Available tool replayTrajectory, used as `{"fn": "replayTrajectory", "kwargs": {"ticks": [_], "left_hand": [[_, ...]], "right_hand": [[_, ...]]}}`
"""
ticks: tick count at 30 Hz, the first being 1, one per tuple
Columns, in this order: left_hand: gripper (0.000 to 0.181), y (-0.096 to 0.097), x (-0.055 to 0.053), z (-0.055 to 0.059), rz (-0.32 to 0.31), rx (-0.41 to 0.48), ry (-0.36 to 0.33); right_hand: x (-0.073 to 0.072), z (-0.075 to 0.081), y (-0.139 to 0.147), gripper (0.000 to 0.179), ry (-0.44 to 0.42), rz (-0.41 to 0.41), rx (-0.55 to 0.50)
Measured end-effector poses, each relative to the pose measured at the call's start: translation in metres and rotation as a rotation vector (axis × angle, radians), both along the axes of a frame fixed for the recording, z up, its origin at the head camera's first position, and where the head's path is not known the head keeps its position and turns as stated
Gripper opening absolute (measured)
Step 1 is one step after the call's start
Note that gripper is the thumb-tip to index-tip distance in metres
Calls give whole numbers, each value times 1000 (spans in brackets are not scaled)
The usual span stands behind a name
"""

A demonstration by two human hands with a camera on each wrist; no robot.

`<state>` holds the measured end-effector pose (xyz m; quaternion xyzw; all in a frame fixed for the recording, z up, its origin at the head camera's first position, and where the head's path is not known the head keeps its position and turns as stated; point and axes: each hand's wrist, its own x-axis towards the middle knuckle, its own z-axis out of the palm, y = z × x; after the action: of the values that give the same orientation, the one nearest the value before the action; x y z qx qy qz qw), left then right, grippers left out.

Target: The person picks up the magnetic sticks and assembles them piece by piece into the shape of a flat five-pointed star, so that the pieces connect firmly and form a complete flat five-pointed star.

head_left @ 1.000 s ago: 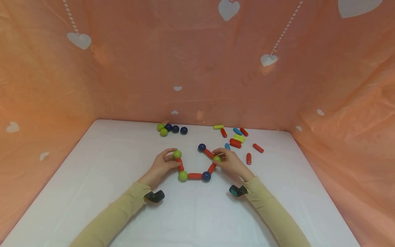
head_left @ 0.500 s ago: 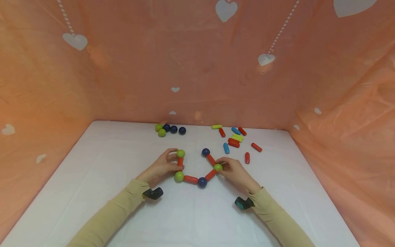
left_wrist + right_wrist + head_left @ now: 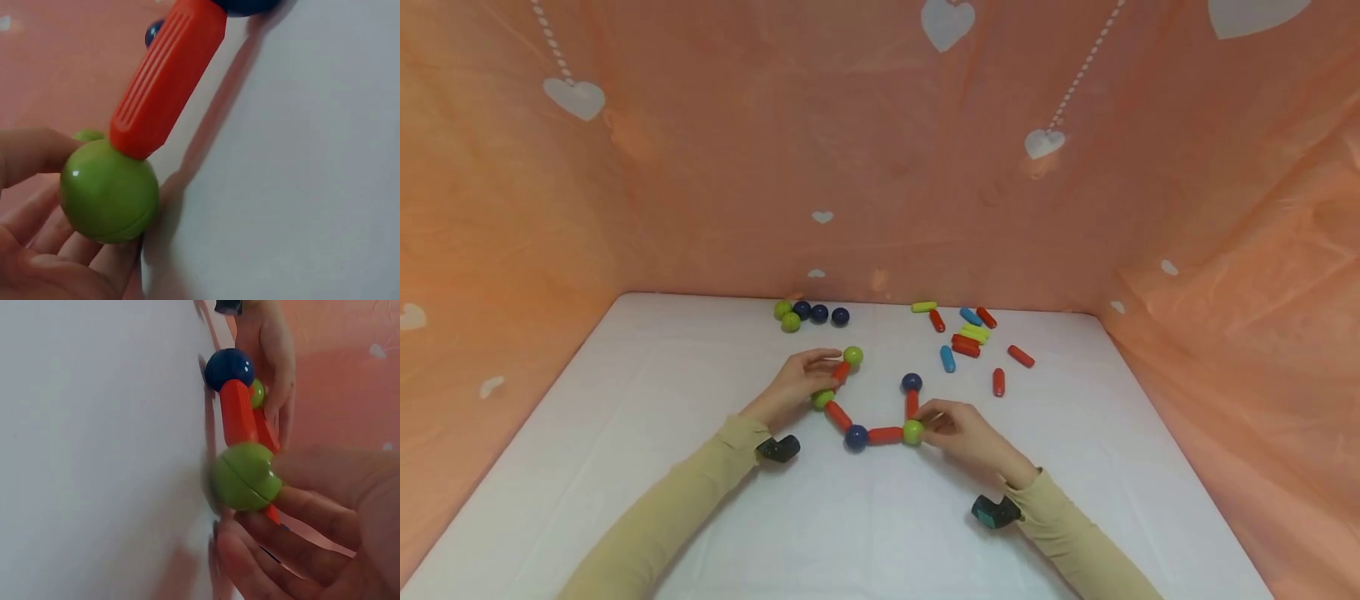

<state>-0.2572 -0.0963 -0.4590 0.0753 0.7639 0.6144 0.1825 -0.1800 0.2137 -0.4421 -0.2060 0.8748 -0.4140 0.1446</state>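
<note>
Nearest me on the bench [image 3: 865, 533] lies the chain [image 3: 886, 435], an unclosed bend whose gap faces away from me. My right hand [image 3: 966, 429] is at the chain's right corner, its fingers pinching the green ball [image 3: 913, 432] there. My left hand [image 3: 792, 390] is at the chain's left side, its fingers pinching the end rod [image 3: 842, 370] as far as I can see; the fingertips behind it are hidden. I can't tell whether every part of the chain touches the bench.

The step in hand looks to me like setting the chain's angles. To do it well, I'd want light pinches, a low slide rather than a lift, and a slow turn of each rod about its ball, so that no joint is pulled apart. The blue ball [image 3: 857, 437] at the chain's near bend has no fingers on it, so I reckon that joint would part first if my sides drew away from each other.

Counting, the chain has three green balls, two blue balls and four red rods. Beyond the chain, to its right, lie the loose rods [image 3: 998, 382]: six red, two blue and what look like three yellow. Beyond the chain's left side sit the loose balls [image 3: 819, 314]: two green and three blue.
</note>
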Motion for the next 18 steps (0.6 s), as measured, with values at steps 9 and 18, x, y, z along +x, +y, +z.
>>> {"fn": "replayTrajectory", "kwargs": {"ticks": [9, 18], "left_hand": [[52, -3, -9, -4, -25, 26, -21], [51, -5, -9, -3, -69, 41, -30]], "right_hand": [[-14, 8, 10, 29, -10, 45, -28], [-65, 23, 41, 38, 27, -237, -38]]}}
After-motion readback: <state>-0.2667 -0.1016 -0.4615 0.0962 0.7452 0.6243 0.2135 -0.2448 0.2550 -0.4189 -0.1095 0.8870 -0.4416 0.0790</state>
